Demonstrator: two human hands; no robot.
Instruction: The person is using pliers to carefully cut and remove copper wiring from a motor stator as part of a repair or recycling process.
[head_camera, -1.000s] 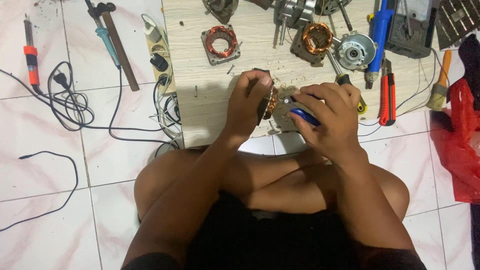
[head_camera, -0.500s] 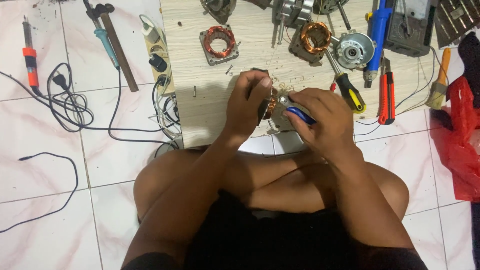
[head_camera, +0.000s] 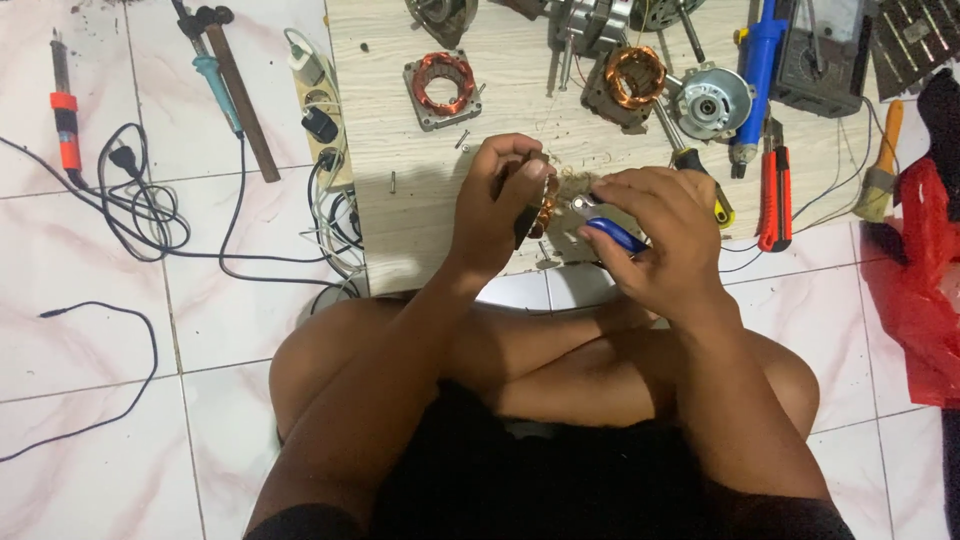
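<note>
Head view: a person sits cross-legged on a white tiled floor, both hands raised over the near edge of a low wooden board.
Left hand: curled closed around a small motor stator with copper windings, thumb and fingers wrapped over its dark frame, held upright just above the board.
Right hand: closed on blue-handled pliers; the metal tip points left and meets the copper coil.
Stator position: between the two hands, over the board's front edge, above the person's knees.
On the board: a square stator with a copper ring at the far left, a second copper-wound stator beyond the hands, a round silver motor cap beside it, a yellow-and-black screwdriver just past the right hand.
Right of the board: red-handled cutters, a blue tool, a paintbrush.
Floor at left: power strip, hammer, soldering iron, tangled black cables.
</note>
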